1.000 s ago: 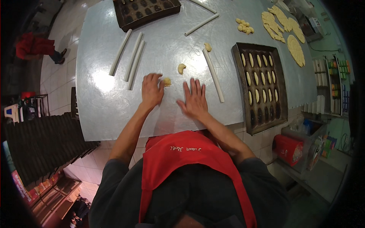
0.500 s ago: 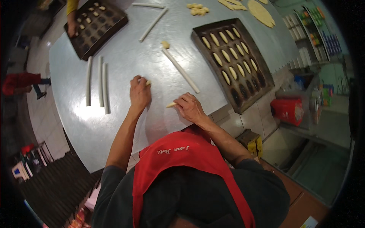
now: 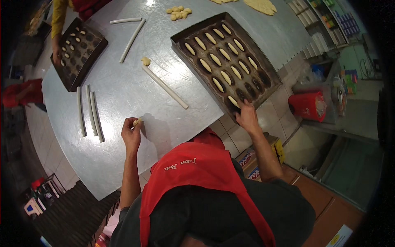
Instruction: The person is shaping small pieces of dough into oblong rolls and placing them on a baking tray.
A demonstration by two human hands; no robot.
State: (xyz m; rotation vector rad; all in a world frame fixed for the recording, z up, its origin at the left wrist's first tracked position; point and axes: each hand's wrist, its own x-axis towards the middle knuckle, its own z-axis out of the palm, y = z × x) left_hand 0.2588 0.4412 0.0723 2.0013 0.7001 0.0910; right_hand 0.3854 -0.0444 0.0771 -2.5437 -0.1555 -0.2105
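Our left hand (image 3: 131, 133) rests on the steel surface (image 3: 123, 82) at the near left, its fingers pinched around a small piece of dough (image 3: 137, 122) that pokes out just above the knuckles. Our right hand (image 3: 247, 115) has reached to the near corner of the dark baking tray (image 3: 263, 88) on the right, fingers curled down over one of its near moulds. A shaped dough stick (image 3: 233, 101) lies just under the fingertips, but from this angle we cannot tell whether the fingers grip it or have let it go.

Most moulds in the tray hold pale dough ovals; the few along its near right edge look bare. A long dough rope (image 3: 164, 87) lies on the surface between our hands, with a dough lump (image 3: 145, 61) at its far end. Three more ropes (image 3: 90, 116) lie side by side to the left. At the far left another person's hand (image 3: 56, 52) works over a second tray (image 3: 80, 47).

The tray's near corner hangs past the surface's edge, so we judge that pressing down there could tip it and shake the ovals out of their moulds. The soft piece in our left hand could also squash if we pinch hard.
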